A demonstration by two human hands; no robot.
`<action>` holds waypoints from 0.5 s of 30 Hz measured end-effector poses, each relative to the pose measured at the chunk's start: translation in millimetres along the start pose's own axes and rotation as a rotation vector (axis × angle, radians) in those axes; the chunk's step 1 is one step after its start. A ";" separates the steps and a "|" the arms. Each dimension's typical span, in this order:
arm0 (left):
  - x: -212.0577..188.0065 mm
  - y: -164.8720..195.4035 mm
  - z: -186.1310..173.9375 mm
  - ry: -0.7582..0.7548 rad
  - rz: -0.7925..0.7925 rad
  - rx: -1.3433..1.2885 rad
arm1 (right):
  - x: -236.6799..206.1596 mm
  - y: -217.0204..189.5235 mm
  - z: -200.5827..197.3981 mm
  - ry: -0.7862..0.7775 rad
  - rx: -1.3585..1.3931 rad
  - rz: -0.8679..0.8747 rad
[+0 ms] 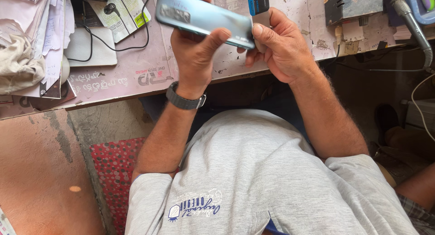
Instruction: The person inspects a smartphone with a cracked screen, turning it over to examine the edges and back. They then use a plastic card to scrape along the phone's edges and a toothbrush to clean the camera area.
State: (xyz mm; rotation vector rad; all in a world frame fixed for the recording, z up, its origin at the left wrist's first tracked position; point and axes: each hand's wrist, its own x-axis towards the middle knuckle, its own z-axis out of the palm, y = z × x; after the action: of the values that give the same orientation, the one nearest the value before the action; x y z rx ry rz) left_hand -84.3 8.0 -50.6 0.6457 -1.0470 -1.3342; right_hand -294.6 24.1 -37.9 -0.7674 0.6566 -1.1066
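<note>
Far left, at nine o'clock, a heap of papers and cloth (22,44) crowds the worktable (136,76), and a black cable (113,47) loops beside it. Moving in: the left hand (195,53) is closed around a blue-grey phone (204,17), thumb over its near edge, back cover facing up and tilted toward eleven o'clock. At the phone's right end, the right hand (283,47) pinches a thin blue-topped card (259,8) against the seam, thumb pressed to the corner. I judge the prying is only starting: the cover looks seated all along, no gap showing. Room? The phone rides above the table edge, with free air toward six o'clock; at two o'clock a dark box (353,6) and a metal-tipped tool (410,22) hem things in.
</note>
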 end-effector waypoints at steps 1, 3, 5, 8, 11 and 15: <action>-0.9 -1.3 -0.7 -0.007 0.046 0.042 | 1.2 2.1 1.3 0.003 0.027 -0.013; -1.7 -6.2 0.1 -0.010 0.111 0.118 | 3.0 2.8 1.7 0.015 0.066 -0.047; -7.9 -6.8 -2.4 -0.073 0.091 0.115 | 5.5 0.9 0.6 0.033 0.088 -0.090; -16.4 2.7 -16.4 -0.232 0.062 0.049 | 9.2 -8.7 -4.7 0.036 0.072 -0.161; -8.9 23.1 -41.7 -0.364 -0.112 -0.150 | 13.2 -25.4 -13.9 0.021 0.007 -0.231; 15.4 44.2 -57.3 -0.726 -0.326 -0.571 | 17.6 -46.2 -22.3 -0.111 -0.095 -0.270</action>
State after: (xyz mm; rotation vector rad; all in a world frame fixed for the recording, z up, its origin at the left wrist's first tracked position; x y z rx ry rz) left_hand -14.6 -9.8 -33.0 -0.1337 -1.0592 -2.1283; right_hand -331.0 -8.8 -14.9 -1.0133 0.5242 -1.2745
